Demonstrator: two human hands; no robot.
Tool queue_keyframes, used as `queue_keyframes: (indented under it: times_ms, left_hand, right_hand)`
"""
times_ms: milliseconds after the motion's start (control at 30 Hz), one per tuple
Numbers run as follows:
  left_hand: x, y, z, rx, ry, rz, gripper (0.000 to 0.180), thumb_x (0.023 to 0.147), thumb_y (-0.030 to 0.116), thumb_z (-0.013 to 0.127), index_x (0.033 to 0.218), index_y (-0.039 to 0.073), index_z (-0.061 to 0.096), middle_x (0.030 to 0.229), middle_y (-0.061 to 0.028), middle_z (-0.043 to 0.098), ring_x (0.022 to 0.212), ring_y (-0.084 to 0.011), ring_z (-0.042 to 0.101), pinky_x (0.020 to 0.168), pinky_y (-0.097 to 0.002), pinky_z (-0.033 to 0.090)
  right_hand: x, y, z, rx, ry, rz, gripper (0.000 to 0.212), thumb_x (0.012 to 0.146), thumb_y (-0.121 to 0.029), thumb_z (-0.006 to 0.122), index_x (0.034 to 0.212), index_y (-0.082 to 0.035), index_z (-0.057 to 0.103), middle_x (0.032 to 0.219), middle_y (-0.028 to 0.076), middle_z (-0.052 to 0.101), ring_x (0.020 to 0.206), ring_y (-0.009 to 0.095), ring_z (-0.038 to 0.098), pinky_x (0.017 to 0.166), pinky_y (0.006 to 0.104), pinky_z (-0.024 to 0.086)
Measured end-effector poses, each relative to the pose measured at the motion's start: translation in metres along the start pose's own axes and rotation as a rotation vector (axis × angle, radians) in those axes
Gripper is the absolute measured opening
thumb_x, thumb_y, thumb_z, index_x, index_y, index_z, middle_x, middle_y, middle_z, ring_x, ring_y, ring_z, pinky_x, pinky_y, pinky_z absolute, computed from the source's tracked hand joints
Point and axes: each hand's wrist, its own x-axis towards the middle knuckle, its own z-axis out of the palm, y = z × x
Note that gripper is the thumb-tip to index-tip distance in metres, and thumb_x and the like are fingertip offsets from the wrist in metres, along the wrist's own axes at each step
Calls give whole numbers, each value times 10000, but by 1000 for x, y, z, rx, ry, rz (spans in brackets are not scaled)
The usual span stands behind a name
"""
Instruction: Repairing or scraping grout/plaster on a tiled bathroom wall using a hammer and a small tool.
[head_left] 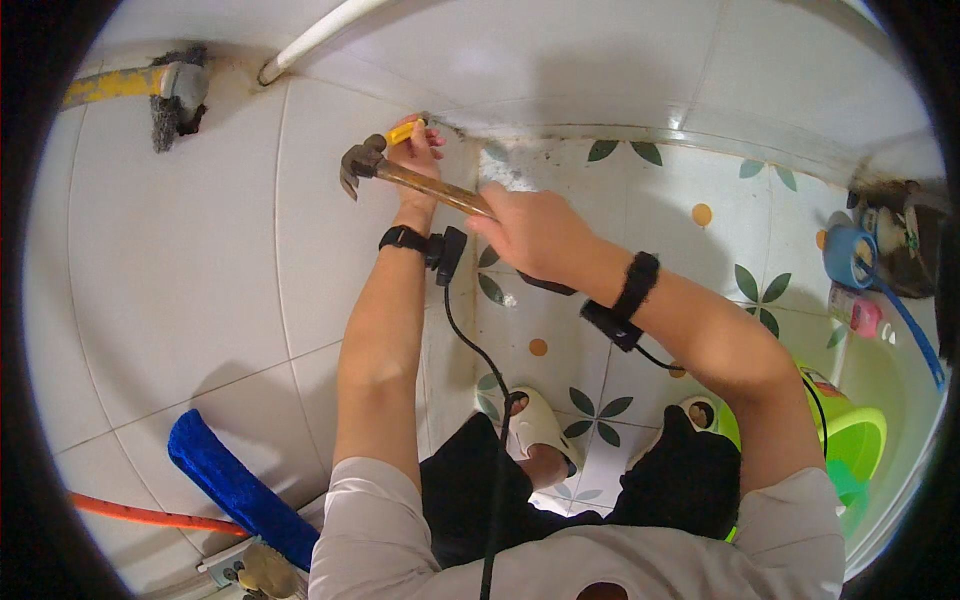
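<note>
My right hand (535,228) is wrapped round the wooden handle of a claw hammer (430,186). The hammer's dark metal head lies over my left wrist area in this view, its claw pointing down and left, beside the near end of a yellow-handled tool (403,131). My left hand (418,152) is closed on that tool, close to the corner where the tiled walls meet the floor. Its working end is too small and partly hidden, so whether it is a chisel or a screwdriver does not show. Dark, crumbly patches mark the tile joint beside it.
A yellow and grey hose (110,87) enters the left wall, and a white pipe (325,38) runs above. A blue fuzzy roll (240,490) and an orange hose (150,513) lie lower left. Green basins (860,430) and a blue cup (848,250) stand right. Cables hang from my wrist straps.
</note>
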Motion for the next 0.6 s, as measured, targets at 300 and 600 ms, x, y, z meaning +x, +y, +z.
queue_keyframes:
  times_ms: [300,600]
  left_hand:
    - [2,-6,0,53,-43,-69,254,975,207,493,1142,19,527,842,-61,619,689,-115,604,541,-238,476]
    - [-11,1,3,-31,44,-12,321,989,236,460,1185,-14,507,871,-82,633,705,-117,615,549,-233,468]
  right_hand:
    - [3,-7,3,-56,26,-30,314,920,-320,543,862,-19,476,620,190,574,569,415,571,531,485,447]
    - [-25,-13,-1,-13,-87,50,320,926,-337,541,868,-27,494,625,176,579,575,395,579,527,463,450]
